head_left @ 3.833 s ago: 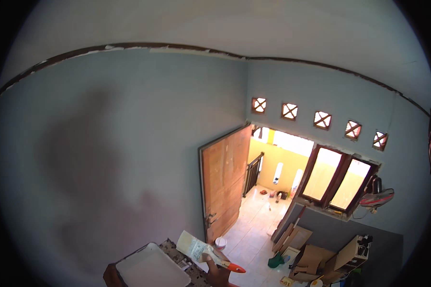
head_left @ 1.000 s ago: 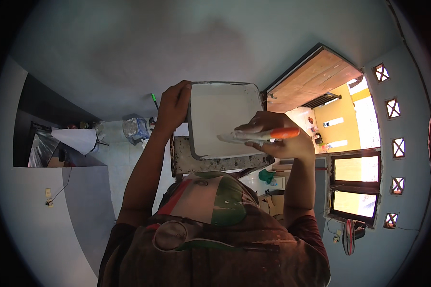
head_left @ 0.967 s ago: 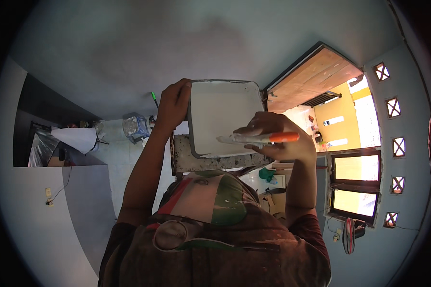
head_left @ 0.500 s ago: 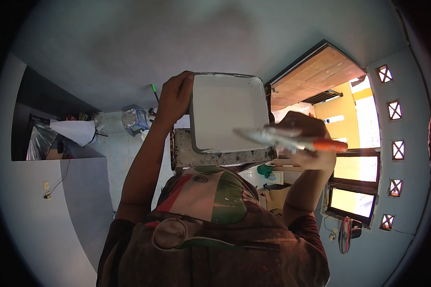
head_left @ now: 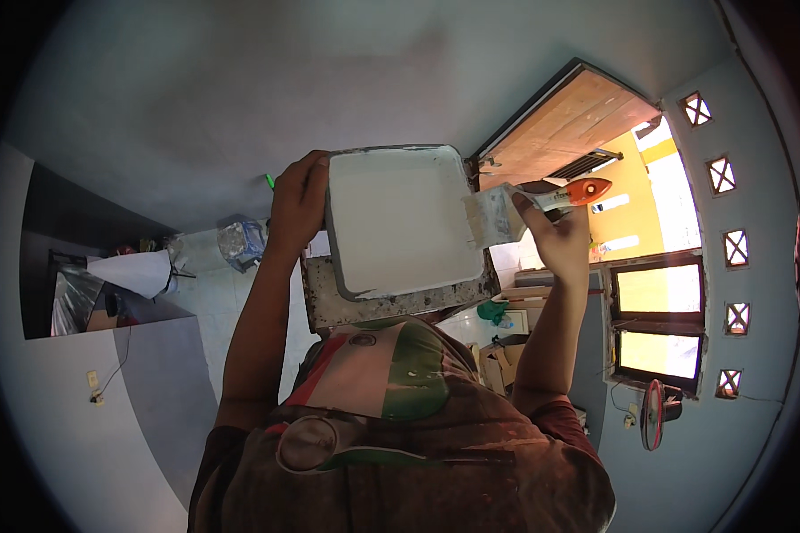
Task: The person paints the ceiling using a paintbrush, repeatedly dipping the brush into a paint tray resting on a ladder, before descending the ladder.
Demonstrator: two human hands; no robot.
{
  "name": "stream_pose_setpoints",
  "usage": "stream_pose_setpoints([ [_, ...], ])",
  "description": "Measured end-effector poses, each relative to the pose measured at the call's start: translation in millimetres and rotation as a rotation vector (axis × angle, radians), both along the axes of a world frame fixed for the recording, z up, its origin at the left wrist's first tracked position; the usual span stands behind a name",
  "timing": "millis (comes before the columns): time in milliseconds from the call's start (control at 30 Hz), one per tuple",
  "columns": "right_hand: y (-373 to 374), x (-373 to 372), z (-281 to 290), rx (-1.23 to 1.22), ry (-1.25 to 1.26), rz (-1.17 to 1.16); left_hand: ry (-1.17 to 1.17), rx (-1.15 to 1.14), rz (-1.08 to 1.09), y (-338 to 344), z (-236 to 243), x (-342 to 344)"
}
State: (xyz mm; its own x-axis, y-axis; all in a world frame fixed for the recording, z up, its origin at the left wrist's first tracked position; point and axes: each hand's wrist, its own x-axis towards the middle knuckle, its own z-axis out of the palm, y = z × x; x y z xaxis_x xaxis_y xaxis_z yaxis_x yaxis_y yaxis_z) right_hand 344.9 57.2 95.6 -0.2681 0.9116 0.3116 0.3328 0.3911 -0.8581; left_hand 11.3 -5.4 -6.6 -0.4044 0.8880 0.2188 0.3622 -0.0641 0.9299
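Observation:
A square, grey-rimmed container point(head_left: 332, 233) full of smooth white paint point(head_left: 400, 218) stands on a speckled, paint-stained ledge or stool top point(head_left: 373, 308) in front of my chest. My left hand point(head_left: 299, 202) is closed on its far left corner, fingers over the rim. In my right hand point(head_left: 560, 235) is a wide flat paintbrush point(head_left: 500, 215) with an orange-ended handle. Its bristles are at the container's right rim, and the handle points away to the right. Whether the bristles touch the rim or the paint, I cannot tell.
A wall point(head_left: 373, 98) rises close ahead. To the right are a wooden door panel point(head_left: 569, 115), a bright window point(head_left: 658, 293) and a round fan point(head_left: 653, 415). A plastic-wrapped blue item point(head_left: 240, 242) lies on the tiled floor to the left; a green bag point(head_left: 492, 311) is at lower right.
The paintbrush has moved from over the paint to the right rim and turned, its handle now tilting upward. My left hand stays on the container's corner; the whole view has shifted slightly.

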Motion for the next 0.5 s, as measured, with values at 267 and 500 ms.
stream_pose_setpoints([
  [267, -2.6, 26.6, 14.6, -0.148, 0.527, -0.165, -0.003, 0.025, -0.018, 10.6, -5.2, -7.0],
  [500, -12.7, 90.3, -35.6, -0.434, 1.210, -0.232, 0.142, -0.071, -0.080, 12.9, -24.7, -11.0],
])
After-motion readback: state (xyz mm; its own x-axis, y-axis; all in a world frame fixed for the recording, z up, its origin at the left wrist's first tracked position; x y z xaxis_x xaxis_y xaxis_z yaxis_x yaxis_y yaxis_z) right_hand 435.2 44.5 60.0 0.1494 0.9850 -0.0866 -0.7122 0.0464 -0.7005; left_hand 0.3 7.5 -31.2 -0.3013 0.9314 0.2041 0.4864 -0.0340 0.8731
